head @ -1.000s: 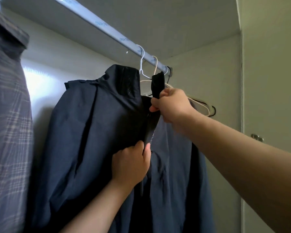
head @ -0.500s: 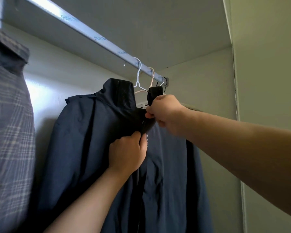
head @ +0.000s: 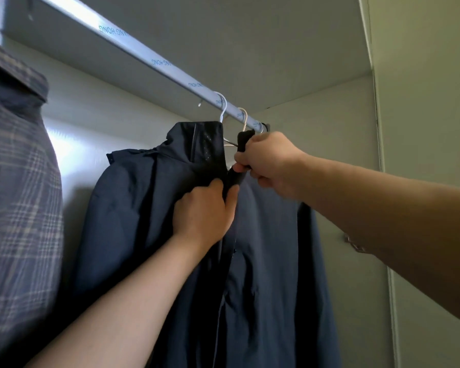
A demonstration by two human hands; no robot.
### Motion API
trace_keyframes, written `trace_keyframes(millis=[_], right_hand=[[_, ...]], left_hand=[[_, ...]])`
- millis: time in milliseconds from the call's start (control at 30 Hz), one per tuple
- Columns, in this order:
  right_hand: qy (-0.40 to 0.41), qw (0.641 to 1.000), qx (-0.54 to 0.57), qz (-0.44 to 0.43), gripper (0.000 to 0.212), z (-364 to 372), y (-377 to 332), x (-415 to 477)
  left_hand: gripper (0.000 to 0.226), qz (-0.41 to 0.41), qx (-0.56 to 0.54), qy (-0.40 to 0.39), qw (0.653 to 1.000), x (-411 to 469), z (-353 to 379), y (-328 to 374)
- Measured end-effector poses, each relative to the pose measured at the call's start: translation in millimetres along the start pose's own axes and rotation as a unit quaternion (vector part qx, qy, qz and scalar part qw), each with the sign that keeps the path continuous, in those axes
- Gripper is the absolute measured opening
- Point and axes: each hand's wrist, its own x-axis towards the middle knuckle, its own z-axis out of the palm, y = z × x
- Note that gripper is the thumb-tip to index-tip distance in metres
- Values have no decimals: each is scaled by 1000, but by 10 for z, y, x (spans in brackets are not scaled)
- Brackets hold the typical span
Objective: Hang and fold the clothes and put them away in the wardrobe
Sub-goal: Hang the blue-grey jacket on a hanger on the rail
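A dark navy jacket [head: 133, 213] hangs on a white hanger [head: 222, 108] from the silver wardrobe rail [head: 144, 53]. My left hand [head: 205, 211] grips the jacket's front opening edge just below the collar. Higher and to the right, my right hand [head: 268, 163] pinches the other front edge at the collar, close to my left hand. A second, cream hanger [head: 243, 119] hooks on the rail right behind; its lower part is hidden by my right hand.
A grey plaid shirt [head: 19, 195] hangs at the far left of the rail. The wardrobe's side wall [head: 337, 155] stands right of the jacket, and the open door [head: 430, 128] fills the right edge. A shelf underside [head: 250, 43] is above the rail.
My left hand has climbed up the jacket's front edge toward my right hand at the collar. The two front edges have come closer together.
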Motion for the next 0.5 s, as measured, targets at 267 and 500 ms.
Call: trace_keyframes(millis=[267,500], right_hand=[[83,995,53,-26,15,-32,-261,296],[93,993,60,-48,13,-124,-159,487]], left_hand=[[42,14,3,-3,1000,-151,61,16],[50,-6,4,-55,998,-178,127,-68]])
